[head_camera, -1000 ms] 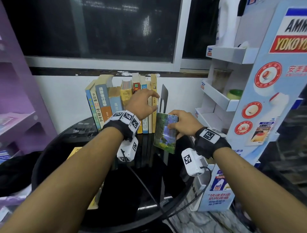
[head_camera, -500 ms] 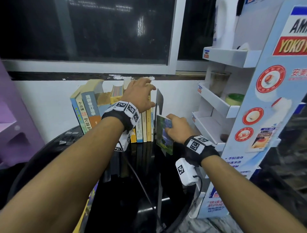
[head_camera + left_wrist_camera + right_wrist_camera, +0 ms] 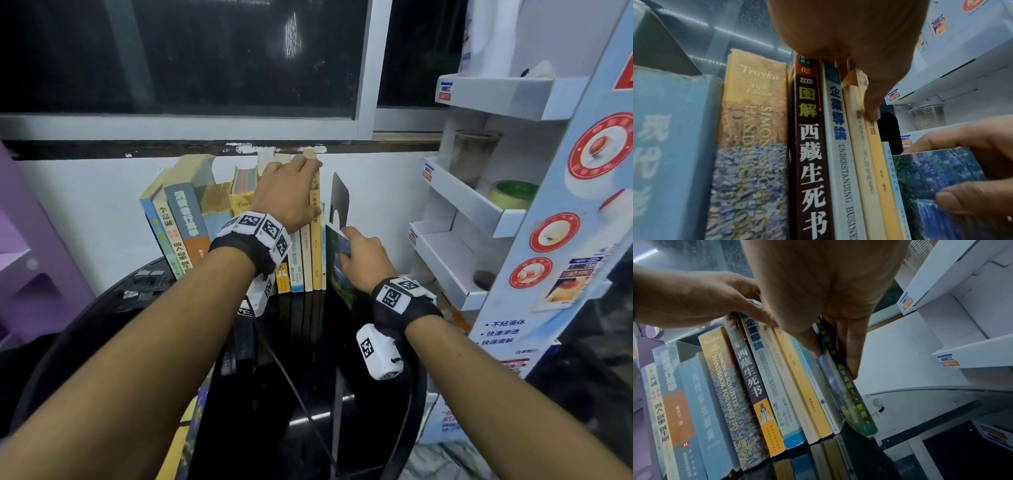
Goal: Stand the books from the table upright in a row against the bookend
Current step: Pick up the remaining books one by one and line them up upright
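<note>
Several books stand upright in a row point(image 3: 294, 260) on the black glass table point(image 3: 308, 377) against the white wall. My left hand point(image 3: 310, 188) grips their tops, fingers over the upper edges and thumb point(image 3: 872, 112) on the yellow book's spine point(image 3: 877, 162). The black bookend point(image 3: 339, 198) stands just right of the row. My right hand point(image 3: 346, 245) pinches a small book with a green waterfall cover point(image 3: 337, 274), tilted in the gap between the row's last thin book and the bookend. In the right wrist view its lower corner point(image 3: 861, 421) meets the table, thumb point(image 3: 813, 347) on the cover and fingers behind.
A white cardboard display rack point(image 3: 472, 212) stands close on the right, holding a clear cup point(image 3: 474, 154) and a green-topped roll point(image 3: 513, 195). A purple shelf point(image 3: 27, 257) is at the left. Another book point(image 3: 185, 438) lies flat at the table's near left edge.
My right hand has carried the green book forward and down into the gap beside the bookend. My left hand slid up from the spines to the tops of the row.
</note>
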Motion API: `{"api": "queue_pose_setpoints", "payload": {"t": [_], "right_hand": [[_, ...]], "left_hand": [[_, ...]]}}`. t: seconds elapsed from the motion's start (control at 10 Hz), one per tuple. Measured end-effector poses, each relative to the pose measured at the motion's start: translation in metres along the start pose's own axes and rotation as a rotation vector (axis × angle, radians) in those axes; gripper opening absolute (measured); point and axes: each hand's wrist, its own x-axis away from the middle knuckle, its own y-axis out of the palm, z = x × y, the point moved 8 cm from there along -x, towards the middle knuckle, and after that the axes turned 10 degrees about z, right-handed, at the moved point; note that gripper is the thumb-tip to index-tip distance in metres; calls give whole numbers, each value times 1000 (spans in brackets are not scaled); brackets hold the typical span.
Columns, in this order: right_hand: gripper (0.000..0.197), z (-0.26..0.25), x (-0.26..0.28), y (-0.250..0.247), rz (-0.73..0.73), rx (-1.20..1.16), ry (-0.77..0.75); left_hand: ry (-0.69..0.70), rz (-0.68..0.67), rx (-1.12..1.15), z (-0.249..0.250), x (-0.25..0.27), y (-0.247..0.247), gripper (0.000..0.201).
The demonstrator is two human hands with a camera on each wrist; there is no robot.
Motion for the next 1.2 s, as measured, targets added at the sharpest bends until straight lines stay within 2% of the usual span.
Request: {"api": "queue_pose_setpoints", "payload": {"t": [0.4, 0.6, 1.1, 1.2], "right_hand": [[55, -2, -9, 22, -24, -98, 14], [56, 0, -13, 15, 14, -112, -19], [82, 14, -28, 45, -129, -154, -26], [83, 15, -32, 48, -115, -176, -33]], "left_hand": [[11, 21, 9, -4, 2, 6, 75], [13, 34, 12, -4, 3, 6, 74], [-2, 36, 17, -4, 3, 6, 75], [0, 41, 17, -4, 3, 6, 75]]}}
